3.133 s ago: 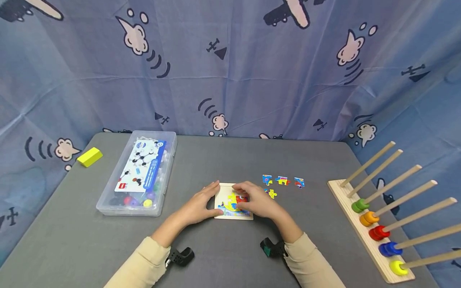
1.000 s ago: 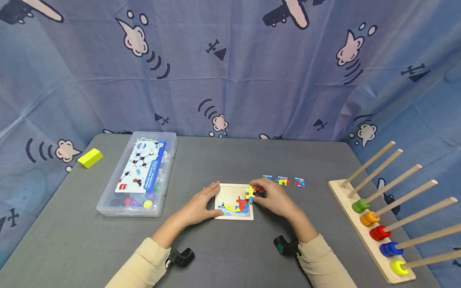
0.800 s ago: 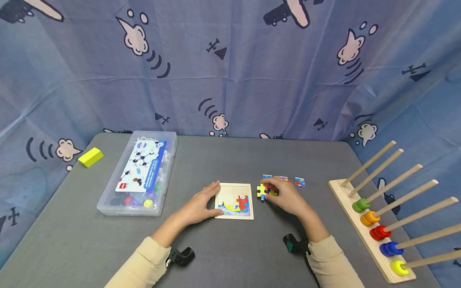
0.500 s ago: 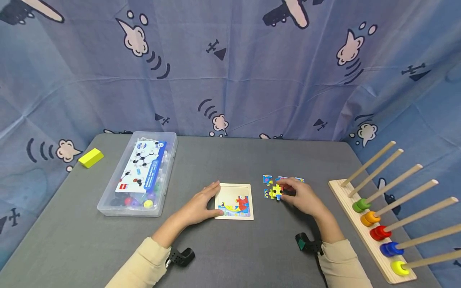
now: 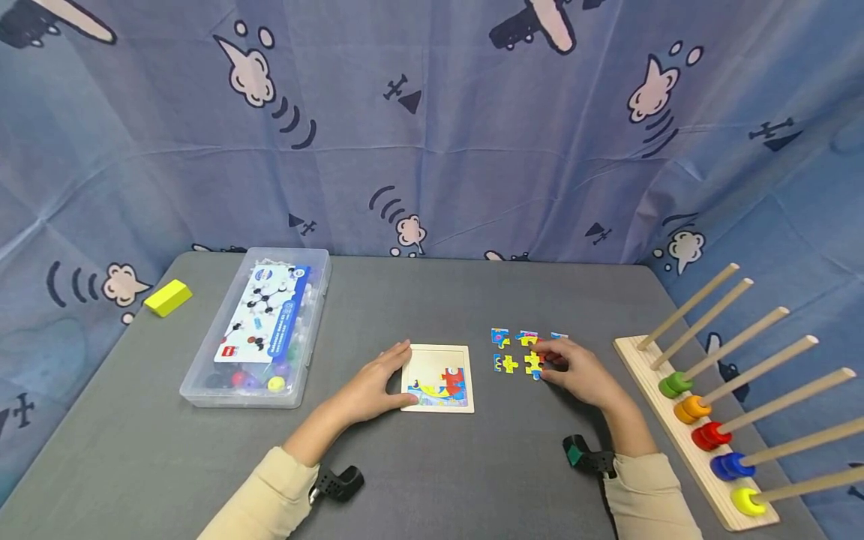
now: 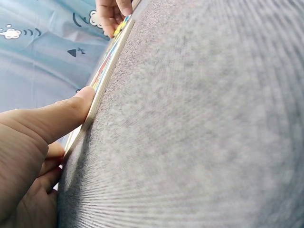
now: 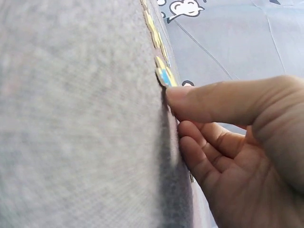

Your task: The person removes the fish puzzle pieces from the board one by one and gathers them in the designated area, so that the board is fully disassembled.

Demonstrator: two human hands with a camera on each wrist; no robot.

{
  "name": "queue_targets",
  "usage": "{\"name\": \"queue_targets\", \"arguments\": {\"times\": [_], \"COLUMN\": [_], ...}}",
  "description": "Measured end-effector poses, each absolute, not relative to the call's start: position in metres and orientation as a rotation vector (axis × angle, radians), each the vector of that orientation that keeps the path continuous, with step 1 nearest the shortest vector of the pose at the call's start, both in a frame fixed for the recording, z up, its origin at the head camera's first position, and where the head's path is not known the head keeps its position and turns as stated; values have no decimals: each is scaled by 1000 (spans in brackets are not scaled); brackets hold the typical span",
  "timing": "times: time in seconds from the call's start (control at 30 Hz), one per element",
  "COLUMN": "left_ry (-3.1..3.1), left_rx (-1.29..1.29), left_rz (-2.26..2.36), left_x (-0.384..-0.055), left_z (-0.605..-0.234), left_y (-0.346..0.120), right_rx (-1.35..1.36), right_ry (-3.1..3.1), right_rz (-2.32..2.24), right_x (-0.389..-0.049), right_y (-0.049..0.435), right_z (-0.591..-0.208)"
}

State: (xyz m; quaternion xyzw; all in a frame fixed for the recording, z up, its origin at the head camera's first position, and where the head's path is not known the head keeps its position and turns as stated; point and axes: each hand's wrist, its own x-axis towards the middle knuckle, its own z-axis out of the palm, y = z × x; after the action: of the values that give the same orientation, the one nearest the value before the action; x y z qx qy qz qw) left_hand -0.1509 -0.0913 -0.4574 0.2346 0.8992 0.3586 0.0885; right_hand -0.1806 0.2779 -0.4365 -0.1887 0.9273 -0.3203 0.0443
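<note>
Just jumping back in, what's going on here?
A person's left hand rests on the left edge of a square, pale wooden puzzle frame, partly filled with flat, colourful pieces. The right hand pinches a flat yellow-and-blue jigsaw piece. Four other multicoloured jigsaw pieces lie nearby on the grey table.

The right hand (image 5: 582, 373) has carried a yellow piece (image 5: 532, 363) off the board (image 5: 428, 360).
</note>
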Motion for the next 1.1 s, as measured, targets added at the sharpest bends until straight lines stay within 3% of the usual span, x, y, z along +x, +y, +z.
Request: {"name": "queue_targets", "arguments": {"times": [1.1], "left_ry": [2672], "left_rx": [734], "left_rz": [1081], "left_x": [-152], "left_z": [-457], "left_y": [-91], "right_rx": [-540], "right_ry": [2703], "right_rz": [-1163], "right_x": [-176], "right_y": [271], "right_z": [-428]}}
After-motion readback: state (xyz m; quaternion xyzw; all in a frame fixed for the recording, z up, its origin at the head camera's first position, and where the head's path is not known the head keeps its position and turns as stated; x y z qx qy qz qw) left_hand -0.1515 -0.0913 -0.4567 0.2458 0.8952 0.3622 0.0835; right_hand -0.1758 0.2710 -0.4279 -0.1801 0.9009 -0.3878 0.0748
